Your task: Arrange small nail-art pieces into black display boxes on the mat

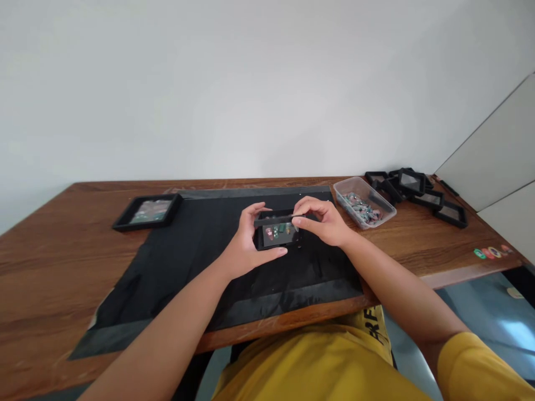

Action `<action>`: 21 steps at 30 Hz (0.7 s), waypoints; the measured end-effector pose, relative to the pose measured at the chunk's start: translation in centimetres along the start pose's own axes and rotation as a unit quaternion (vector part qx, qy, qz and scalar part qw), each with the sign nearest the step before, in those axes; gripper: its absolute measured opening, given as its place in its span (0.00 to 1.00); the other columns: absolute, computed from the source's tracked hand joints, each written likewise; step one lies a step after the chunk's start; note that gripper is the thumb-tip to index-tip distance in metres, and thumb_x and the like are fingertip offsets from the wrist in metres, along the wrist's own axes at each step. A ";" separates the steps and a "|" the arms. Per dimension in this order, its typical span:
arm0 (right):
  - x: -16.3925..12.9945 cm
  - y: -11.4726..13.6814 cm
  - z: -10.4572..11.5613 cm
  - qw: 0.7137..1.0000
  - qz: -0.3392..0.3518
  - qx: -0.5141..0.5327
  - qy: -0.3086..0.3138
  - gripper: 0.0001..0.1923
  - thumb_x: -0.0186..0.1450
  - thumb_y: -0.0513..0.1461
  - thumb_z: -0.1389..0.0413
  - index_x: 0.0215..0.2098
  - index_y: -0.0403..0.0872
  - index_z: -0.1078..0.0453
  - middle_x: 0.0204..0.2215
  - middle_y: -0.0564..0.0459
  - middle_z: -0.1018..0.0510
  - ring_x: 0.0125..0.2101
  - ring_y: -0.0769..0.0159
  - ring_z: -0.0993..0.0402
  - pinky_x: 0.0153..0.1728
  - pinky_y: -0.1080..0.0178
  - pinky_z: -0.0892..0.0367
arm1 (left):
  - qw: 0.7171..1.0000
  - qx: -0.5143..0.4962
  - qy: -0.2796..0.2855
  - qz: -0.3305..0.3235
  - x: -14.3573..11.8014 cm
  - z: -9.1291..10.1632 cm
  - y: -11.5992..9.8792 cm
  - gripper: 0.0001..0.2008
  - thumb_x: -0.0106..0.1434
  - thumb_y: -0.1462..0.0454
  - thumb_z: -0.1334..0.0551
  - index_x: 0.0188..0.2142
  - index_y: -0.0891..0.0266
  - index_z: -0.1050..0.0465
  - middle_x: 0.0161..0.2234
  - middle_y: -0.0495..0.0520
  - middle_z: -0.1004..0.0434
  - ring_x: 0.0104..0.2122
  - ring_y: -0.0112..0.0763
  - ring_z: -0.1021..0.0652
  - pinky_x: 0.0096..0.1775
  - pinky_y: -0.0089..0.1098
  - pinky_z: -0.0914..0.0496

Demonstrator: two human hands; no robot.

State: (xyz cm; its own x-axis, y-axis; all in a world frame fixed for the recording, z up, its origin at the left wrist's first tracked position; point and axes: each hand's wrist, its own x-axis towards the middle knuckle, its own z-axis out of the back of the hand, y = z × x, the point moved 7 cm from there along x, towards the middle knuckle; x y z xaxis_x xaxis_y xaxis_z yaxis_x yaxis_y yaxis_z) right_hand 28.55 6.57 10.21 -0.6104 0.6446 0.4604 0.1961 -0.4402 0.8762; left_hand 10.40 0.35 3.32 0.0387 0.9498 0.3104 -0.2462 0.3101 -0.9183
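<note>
In the middle of the black mat, my left hand (251, 245) is wrapped round the left side of a small black box with a window (281, 239), thumb along its near edge. Small pink, green and yellowish pieces (273, 230) show in it. My right hand (320, 223) pinches a black strip-like edge (278, 220) at the top of the box between thumb and fingers. Whether that edge is a separate lid or part of the box, I cannot tell. The fingertips of my left hand behind the box are partly hidden.
A clear plastic tub (382, 221) of small colourful packets stands right of the black mat (179, 267). Several black windowed boxes (412, 181) are piled behind it. Another windowed box (148, 211) lies at the left. Small round stickers (487, 253) mark the wooden table (42, 267) near its right edge.
</note>
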 end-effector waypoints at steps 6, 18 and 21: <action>0.2 -0.5 0.3 0.998 -0.029 0.034 -0.038 0.21 0.65 0.56 0.31 0.29 0.49 0.24 0.32 0.54 0.25 0.34 0.67 0.28 0.36 0.61 0.33 | 0.999 -0.025 0.018 0.022 0.0 -0.3 -0.2 0.44 0.55 0.47 0.22 0.64 0.50 0.41 0.54 0.57 0.28 0.53 0.48 0.21 0.58 0.56 0.25; 0.0 -0.4 -0.2 0.998 -0.026 0.053 0.015 0.15 0.63 0.52 0.28 0.32 0.50 0.20 0.37 0.54 0.21 0.37 0.66 0.25 0.44 0.58 0.29 | 0.999 -0.046 -0.026 0.013 0.0 0.3 -0.9 0.46 0.50 0.48 0.19 0.62 0.50 0.38 0.59 0.59 0.28 0.57 0.50 0.22 0.58 0.52 0.23; -0.1 -0.1 -0.1 1.000 -0.009 0.015 0.011 0.13 0.64 0.51 0.29 0.32 0.52 0.19 0.41 0.52 0.20 0.45 0.62 0.23 0.56 0.51 0.31 | 0.999 -0.036 -0.038 0.007 0.0 0.6 -1.4 0.45 0.49 0.48 0.19 0.61 0.51 0.37 0.58 0.58 0.27 0.58 0.50 0.22 0.58 0.51 0.24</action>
State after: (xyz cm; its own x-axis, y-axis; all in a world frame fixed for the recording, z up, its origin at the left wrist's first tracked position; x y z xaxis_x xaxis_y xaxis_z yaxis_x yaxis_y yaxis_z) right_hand 28.57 6.50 10.02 -0.6313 0.6379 0.4412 0.2073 -0.4094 0.8885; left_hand 10.21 -0.15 4.79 -0.0394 0.9490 0.3127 -0.1753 0.3015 -0.9372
